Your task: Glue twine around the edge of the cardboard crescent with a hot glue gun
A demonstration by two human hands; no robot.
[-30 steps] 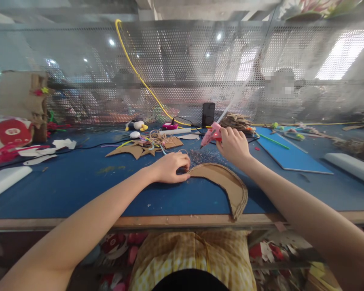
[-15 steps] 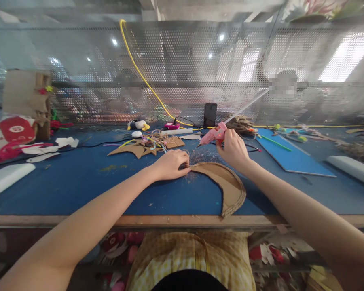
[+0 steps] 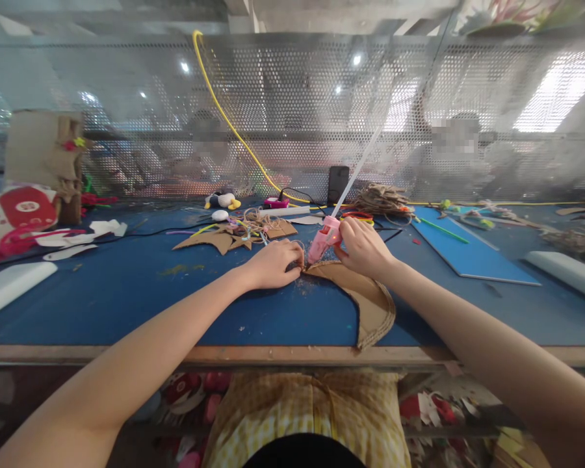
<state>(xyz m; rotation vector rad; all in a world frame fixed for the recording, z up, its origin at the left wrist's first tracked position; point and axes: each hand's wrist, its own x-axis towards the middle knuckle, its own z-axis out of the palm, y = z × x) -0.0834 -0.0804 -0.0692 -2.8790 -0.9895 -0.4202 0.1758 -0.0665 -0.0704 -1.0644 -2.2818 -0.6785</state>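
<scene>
A crescent cut from cardboard (image 3: 370, 302) lies flat by the table's front edge, with cord-like trim along its rim. My left hand (image 3: 277, 263) is closed, thumb and fingers pinched at the crescent's far left tip; a thin loop of twine shows just behind these fingers. In my right hand (image 3: 363, 247) is a pink glue gun (image 3: 323, 240), tilted nozzle-down, its tip close to the pinched point. From the gun's back a long, clear glue stick (image 3: 358, 169) sticks up to the right. Whether the nozzle touches the cardboard I cannot tell.
Cardboard star pieces (image 3: 207, 240) and tangled twine lie beyond my left hand. A dark phone (image 3: 338, 185) leans at the back near a bundle of twigs (image 3: 383, 198). A blue board (image 3: 468, 250) lies right, white foam blocks (image 3: 17, 289) at the sides. A perforated metal screen (image 3: 292, 97) stands behind.
My right hand has brought the glue gun left and down, tipping it steeper, so its nozzle is now at the crescent's tip. My left hand has barely moved.
</scene>
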